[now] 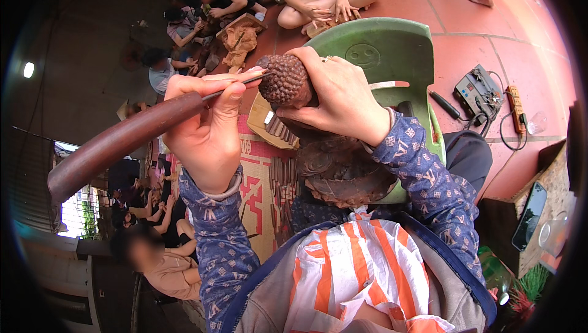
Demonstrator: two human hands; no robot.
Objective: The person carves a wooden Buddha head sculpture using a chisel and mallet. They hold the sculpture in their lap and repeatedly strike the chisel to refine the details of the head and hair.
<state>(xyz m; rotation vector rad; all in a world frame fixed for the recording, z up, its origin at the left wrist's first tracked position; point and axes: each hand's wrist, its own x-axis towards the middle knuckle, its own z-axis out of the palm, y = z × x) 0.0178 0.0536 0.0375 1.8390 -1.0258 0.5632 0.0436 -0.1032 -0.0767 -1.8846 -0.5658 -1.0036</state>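
My left hand grips a carving tool with a long, curved, dark wooden handle and a thin metal shaft. The tool's tip meets the knobbly, curl-covered head of a brown carved wooden statue. My right hand is wrapped around the back and side of that head, thumb below and fingers above. Toward my lap lies the statue's dark carved lower part, partly hidden under my right hand. The statue rests against a green plastic chair.
Several wooden-handled tools lie in a row on printed cardboard. To the right are a control box with cables, a power strip and a phone on a wooden surface. Other people sit working at the far side and left.
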